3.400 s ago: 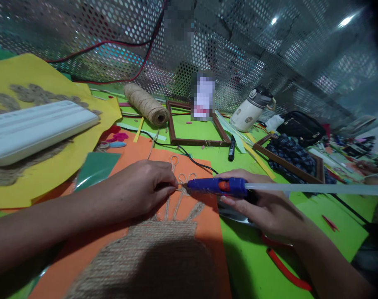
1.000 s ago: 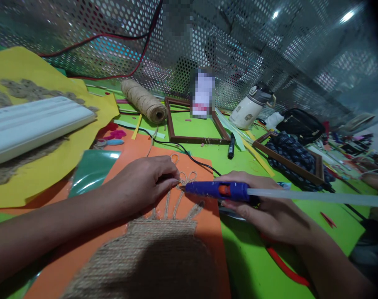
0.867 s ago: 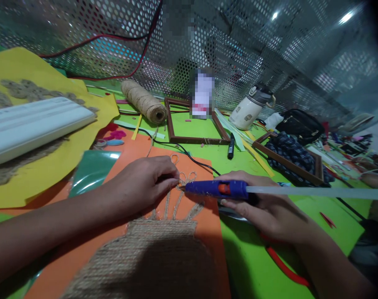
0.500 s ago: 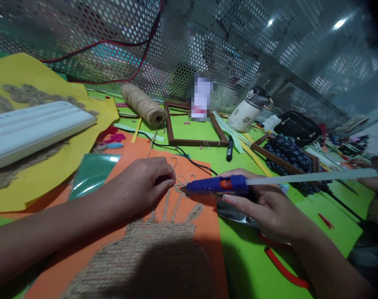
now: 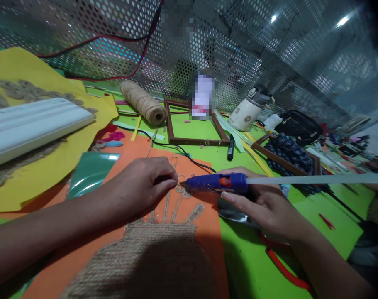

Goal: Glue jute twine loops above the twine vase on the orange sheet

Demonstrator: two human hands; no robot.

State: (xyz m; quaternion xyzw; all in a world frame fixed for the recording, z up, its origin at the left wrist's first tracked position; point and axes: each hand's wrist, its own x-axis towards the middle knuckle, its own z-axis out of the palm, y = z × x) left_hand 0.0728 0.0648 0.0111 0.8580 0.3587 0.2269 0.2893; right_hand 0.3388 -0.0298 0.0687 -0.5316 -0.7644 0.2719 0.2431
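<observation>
My right hand (image 5: 260,203) is wrapped round a blue glue gun (image 5: 216,183) with a long pale glue stick out of its back. The gun's nozzle meets the fingertips of my left hand (image 5: 151,180), beside a small twine flower. Those left fingers are pinched together; twine shows at their tips, though most of it is hidden. Under both lies an orange sheet (image 5: 207,245) bearing twine stems, loops and a wide vase shape of twine rows (image 5: 157,241). From the twine roll (image 5: 143,104) a strand runs toward my left hand.
A white power bank (image 5: 36,126) rests on yellow paper (image 5: 14,199) at left. Behind are a brown frame (image 5: 198,142), a black marker (image 5: 230,148) and a white bottle (image 5: 247,112). Red-handled scissors (image 5: 285,272) lie below my right hand. A black cable crosses the orange sheet's top.
The glue gun's nozzle has moved slightly up and left, to my left fingertips. My left hand has barely moved, still pinched.
</observation>
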